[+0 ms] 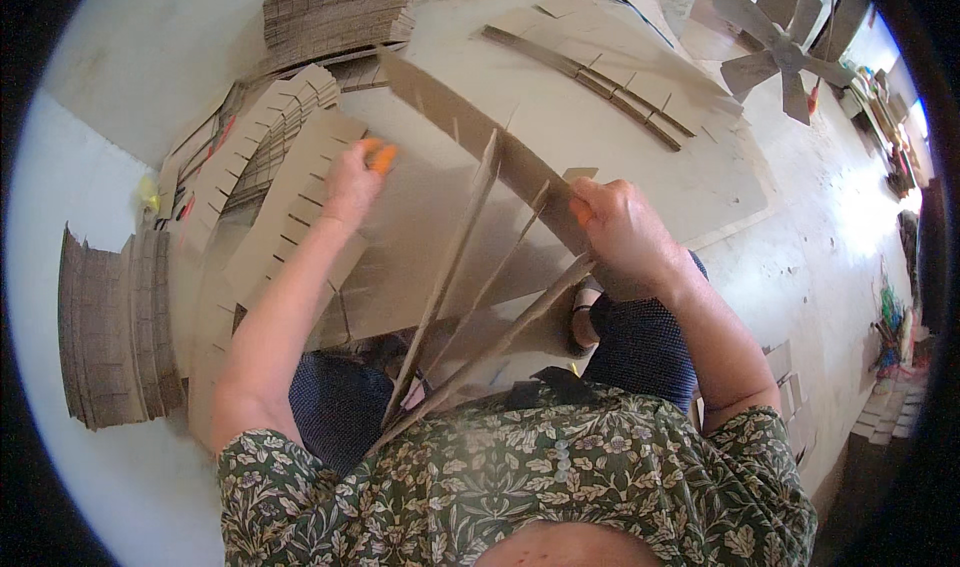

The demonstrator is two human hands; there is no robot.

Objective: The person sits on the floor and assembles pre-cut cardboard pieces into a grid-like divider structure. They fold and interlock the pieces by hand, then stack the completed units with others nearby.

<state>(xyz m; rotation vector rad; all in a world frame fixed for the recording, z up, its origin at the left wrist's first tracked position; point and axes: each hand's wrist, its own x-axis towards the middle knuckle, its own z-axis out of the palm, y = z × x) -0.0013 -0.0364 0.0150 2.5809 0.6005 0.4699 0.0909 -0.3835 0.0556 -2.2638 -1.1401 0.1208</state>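
Cardboard strip (530, 179) (long, flat, matte brown) in the right hand (622, 229)

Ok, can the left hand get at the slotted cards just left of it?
Likely yes: the left hand looks empty and is close beside the slotted cards, with nothing visible between. The long strip in the right hand is off to the other side.

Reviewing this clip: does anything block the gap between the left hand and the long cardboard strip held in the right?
Nothing visible does. Between the left hand and the nearer stretch of the long cardboard strip is open space; the strip's crosspieces fan back toward the person, to that hand's right.
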